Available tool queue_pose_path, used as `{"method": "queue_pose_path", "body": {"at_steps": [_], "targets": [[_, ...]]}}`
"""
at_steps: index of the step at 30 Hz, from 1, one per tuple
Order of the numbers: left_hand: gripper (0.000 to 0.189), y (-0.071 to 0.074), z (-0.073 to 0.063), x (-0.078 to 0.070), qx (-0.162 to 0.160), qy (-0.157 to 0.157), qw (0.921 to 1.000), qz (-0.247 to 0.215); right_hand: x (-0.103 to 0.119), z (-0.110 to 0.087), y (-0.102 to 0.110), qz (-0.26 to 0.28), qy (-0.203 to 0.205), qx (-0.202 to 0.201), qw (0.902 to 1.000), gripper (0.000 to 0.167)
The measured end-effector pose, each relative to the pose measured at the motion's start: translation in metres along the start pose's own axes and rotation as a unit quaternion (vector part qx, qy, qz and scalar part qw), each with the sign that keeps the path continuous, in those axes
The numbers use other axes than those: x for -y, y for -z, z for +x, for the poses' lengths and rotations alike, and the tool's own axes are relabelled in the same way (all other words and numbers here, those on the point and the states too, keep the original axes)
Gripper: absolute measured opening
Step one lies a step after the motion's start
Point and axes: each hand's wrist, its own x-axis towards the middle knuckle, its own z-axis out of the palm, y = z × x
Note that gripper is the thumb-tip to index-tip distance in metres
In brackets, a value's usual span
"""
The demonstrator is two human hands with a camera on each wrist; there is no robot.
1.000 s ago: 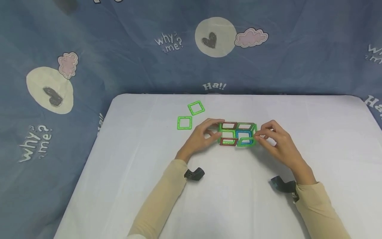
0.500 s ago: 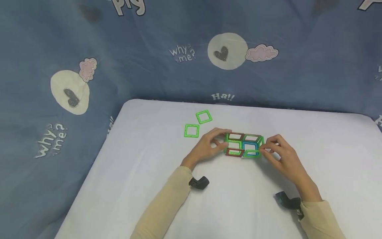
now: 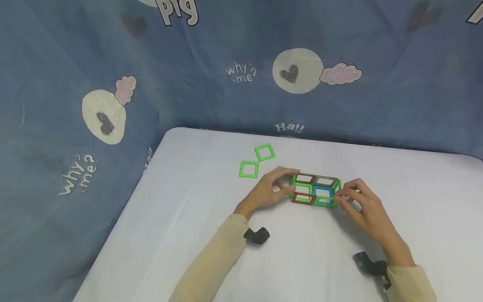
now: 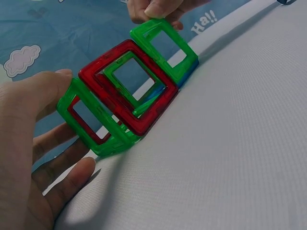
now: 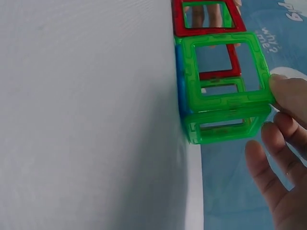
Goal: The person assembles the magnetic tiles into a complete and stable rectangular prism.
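Note:
On the white table stands an open-topped double box of square magnetic tiles, with red and green frames as walls and green and blue frames at the bottom. My left hand grips its left end, index finger at the far corner and thumb at the near one. In the left wrist view a green end tile lies between thumb and fingers. At the other end my right hand pinches the upper corner of the front green tile between thumb and index finger. Its other fingers hang below, off the tiles.
Two loose green square tiles, one nearer and one farther back, lie flat beyond the left hand. The white table ends at a blue printed cloth behind and to the left.
The head view has shifted, so the table, tiles and hands all appear lower and farther right. Both hands keep the same holds on the tile box.

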Motion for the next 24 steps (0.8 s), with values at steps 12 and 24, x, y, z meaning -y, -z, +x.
{"method": "queue_pose_path", "body": {"at_steps": [12,24], "targets": [[0.046,0.012,0.003,-0.024,0.003,0.001,1.0,-0.007,-0.01,0.004,-0.001,0.039,-0.007,0.0,0.9992,0.037],[0.046,-0.001,0.005,0.009,0.002,0.01,0.9999,-0.011,-0.021,-0.017,-0.007,0.221,-0.193,0.066,0.9535,0.051]]}}
